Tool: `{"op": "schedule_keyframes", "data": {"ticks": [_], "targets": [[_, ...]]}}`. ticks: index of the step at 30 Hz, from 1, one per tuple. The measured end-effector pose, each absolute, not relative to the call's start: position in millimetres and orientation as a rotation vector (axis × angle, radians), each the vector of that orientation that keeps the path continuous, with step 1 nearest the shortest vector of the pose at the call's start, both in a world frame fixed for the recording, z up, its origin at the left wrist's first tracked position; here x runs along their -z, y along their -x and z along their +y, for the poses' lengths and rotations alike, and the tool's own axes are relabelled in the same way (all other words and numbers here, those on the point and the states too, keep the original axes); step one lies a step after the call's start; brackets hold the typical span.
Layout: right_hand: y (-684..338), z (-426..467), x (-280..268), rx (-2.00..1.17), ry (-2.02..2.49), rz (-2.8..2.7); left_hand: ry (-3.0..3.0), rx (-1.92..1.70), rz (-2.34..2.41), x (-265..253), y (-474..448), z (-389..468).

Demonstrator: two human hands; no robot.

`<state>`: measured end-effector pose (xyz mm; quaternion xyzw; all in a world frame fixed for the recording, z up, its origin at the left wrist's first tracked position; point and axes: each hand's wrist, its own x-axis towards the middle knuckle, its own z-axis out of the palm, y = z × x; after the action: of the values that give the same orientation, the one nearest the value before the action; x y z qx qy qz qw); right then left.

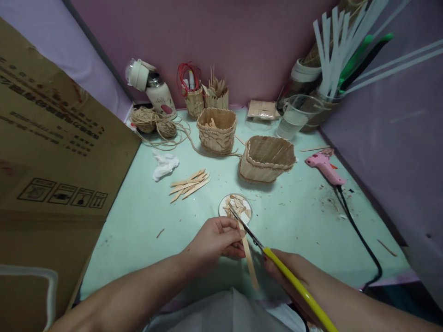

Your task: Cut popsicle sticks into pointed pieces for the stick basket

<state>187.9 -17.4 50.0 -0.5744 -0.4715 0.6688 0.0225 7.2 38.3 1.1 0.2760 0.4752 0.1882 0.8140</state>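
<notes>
- Your left hand (221,237) pinches a wooden stick (249,265) between thumb and fingers, near the middle of the table's (134,226) near edge; the stick's lower end points toward you.
- Your right hand (289,267) grips the yellow-handled scissors (282,267), their blades reaching to the stick's upper end; you cannot tell from here whether they touch it.
- Just beyond your left fingers sits a round dish (246,216) of wood chips (230,203), beneath the blade tips.
- A small pile of sticks (188,185) lies farther off, toward the table's left edge.
- Two baskets (266,161) stand between the dish and the far edge.
- Near the table's right edge lies a pink glue gun (327,169).
</notes>
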Motion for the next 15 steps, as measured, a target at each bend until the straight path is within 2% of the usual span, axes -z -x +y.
{"op": "schedule_keyframes", "data": {"ticks": [15], "targets": [[-187,-19,-38,-2.134,1.823,-1.289,-0.563,-0.366,1.019,-3,-5,40]]}}
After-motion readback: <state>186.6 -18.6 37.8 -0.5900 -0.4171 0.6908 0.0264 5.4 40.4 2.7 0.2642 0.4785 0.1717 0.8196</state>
